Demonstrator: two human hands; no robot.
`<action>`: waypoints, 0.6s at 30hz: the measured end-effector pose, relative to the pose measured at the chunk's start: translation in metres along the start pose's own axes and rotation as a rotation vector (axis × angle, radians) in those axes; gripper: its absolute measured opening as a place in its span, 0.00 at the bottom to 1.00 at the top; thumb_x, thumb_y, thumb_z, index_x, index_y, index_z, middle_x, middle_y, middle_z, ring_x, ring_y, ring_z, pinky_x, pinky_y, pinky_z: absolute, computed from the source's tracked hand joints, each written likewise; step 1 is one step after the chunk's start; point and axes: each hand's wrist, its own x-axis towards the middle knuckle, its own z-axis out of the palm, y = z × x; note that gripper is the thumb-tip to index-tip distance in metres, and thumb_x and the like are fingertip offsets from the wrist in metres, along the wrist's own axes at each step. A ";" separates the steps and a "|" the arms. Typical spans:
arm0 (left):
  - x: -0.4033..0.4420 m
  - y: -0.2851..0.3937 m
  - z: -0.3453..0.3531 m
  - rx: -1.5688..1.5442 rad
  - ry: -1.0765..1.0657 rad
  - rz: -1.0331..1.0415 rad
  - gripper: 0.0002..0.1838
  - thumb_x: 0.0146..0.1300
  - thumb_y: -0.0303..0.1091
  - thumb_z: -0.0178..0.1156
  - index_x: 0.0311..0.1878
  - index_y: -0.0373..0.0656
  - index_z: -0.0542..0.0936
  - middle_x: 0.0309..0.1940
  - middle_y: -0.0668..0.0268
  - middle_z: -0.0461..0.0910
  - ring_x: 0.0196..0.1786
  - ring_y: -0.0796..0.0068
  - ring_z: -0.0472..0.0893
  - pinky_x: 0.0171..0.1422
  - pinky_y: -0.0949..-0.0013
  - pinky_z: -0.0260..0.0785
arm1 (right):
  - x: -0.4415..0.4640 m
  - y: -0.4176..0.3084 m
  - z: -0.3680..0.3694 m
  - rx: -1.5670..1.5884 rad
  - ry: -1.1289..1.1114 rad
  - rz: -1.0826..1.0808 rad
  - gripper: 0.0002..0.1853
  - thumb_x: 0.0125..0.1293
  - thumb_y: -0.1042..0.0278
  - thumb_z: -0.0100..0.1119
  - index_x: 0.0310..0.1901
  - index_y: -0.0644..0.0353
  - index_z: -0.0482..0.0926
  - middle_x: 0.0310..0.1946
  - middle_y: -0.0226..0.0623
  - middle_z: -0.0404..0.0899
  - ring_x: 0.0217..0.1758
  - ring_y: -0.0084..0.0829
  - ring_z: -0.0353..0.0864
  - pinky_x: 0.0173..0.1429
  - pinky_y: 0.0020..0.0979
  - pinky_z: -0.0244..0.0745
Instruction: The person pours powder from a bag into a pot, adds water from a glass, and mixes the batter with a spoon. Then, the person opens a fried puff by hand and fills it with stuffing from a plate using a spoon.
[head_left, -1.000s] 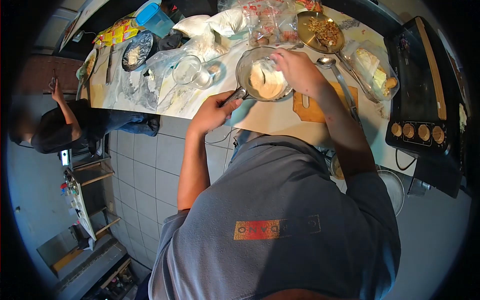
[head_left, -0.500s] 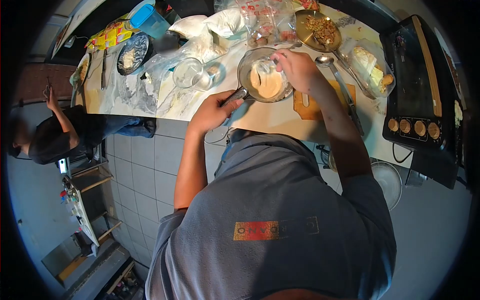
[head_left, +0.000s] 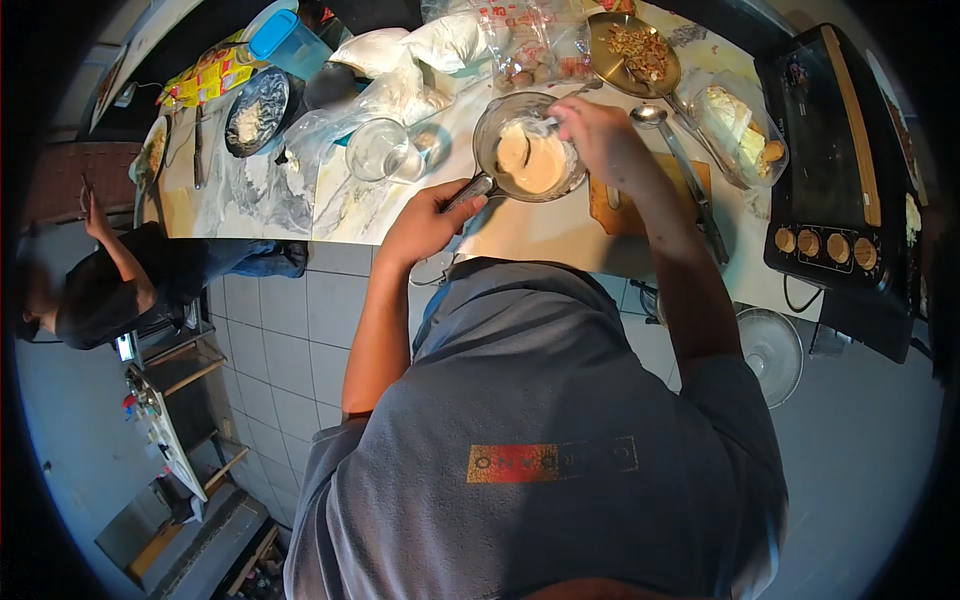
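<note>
A small pan [head_left: 483,140] holds a pale, creamy mixture [head_left: 540,168]. My left hand [head_left: 425,228] is closed around the pan's handle, to the left of its bowl. Over the pan's right rim, my right hand [head_left: 604,145] pinches a utensil whose lower end dips into the mixture; its exact shape is hard to make out. Beneath my right forearm lies a wooden board [head_left: 608,208]. A large metal spoon [head_left: 690,172] rests beside the board. Left of the pan stands a clear container [head_left: 372,150].
Behind are a brass-coloured pan [head_left: 610,60] with chopped food, white bags [head_left: 445,42] and a blue container [head_left: 290,45]. A bag of vegetables [head_left: 735,130] and a black oven [head_left: 820,150] stand right. Another person [head_left: 110,290] is at the far left.
My right hand has shifted slightly within the pan area, and the utensil and mixture's surface look different. My left hand keeps its hold. The whole view has tilted a little.
</note>
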 end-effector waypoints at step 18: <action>0.002 -0.025 -0.006 -0.143 0.017 -0.075 0.23 0.66 0.45 0.62 0.60 0.44 0.78 0.20 0.75 0.70 0.19 0.88 0.64 0.22 0.79 0.57 | -0.001 -0.008 0.008 0.096 -0.013 0.229 0.15 0.74 0.61 0.45 0.45 0.62 0.79 0.24 0.35 0.78 0.25 0.26 0.76 0.35 0.30 0.71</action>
